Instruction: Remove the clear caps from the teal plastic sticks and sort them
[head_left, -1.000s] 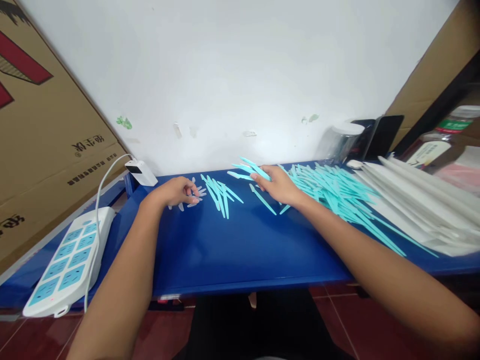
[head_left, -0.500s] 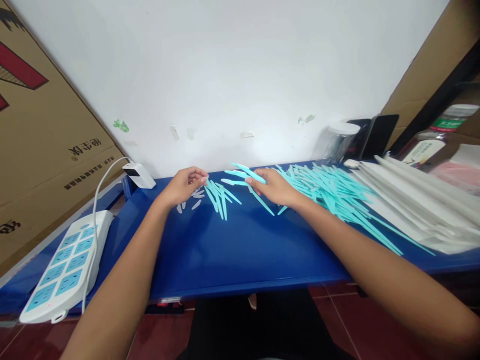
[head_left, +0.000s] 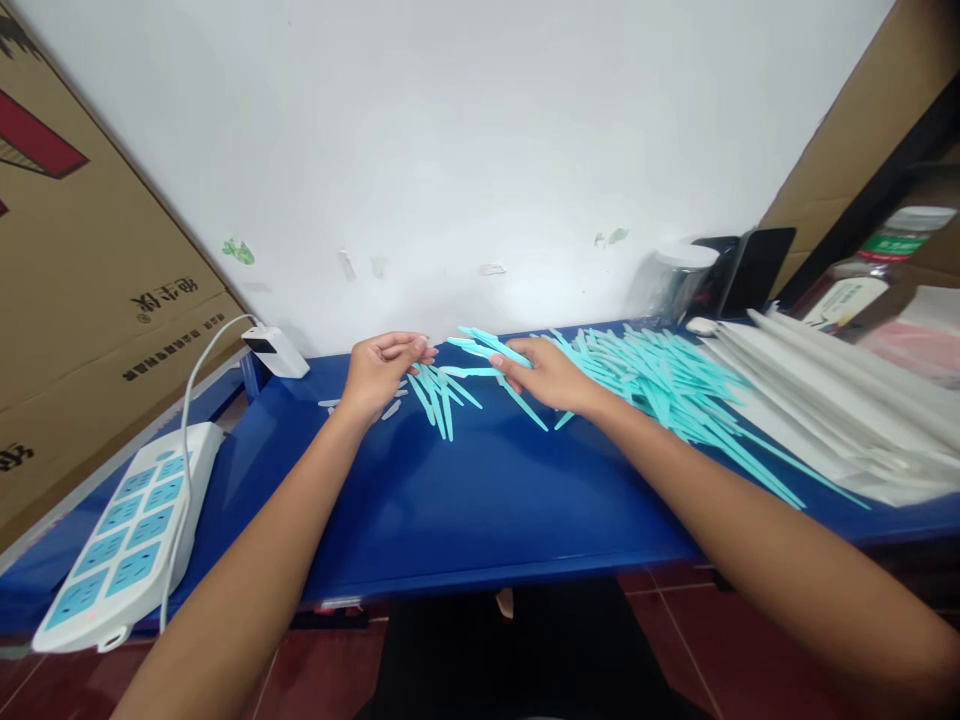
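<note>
Several turquoise eyebrow razors are fanned out in my right hand, which is closed around their handles with the blades toward the left. My left hand is closed in a pinch just left of those tips; what sits between its fingers is too small to make out. Below it, a small bunch of loose razors lies on the blue table. Small translucent blade caps are scattered beside and partly behind my left hand. A large heap of the same razors spreads out to the right of my right hand.
White sleeves are stacked at the right, near a lidded clear jar and a bottle. On the left are a power strip, a white charger with a cable, and a large carton. A white wall backs the table.
My left hand has moved right, closer to the razors in my right hand, and its fingers have drawn together. More caps show to its left. The right hand has barely moved.
</note>
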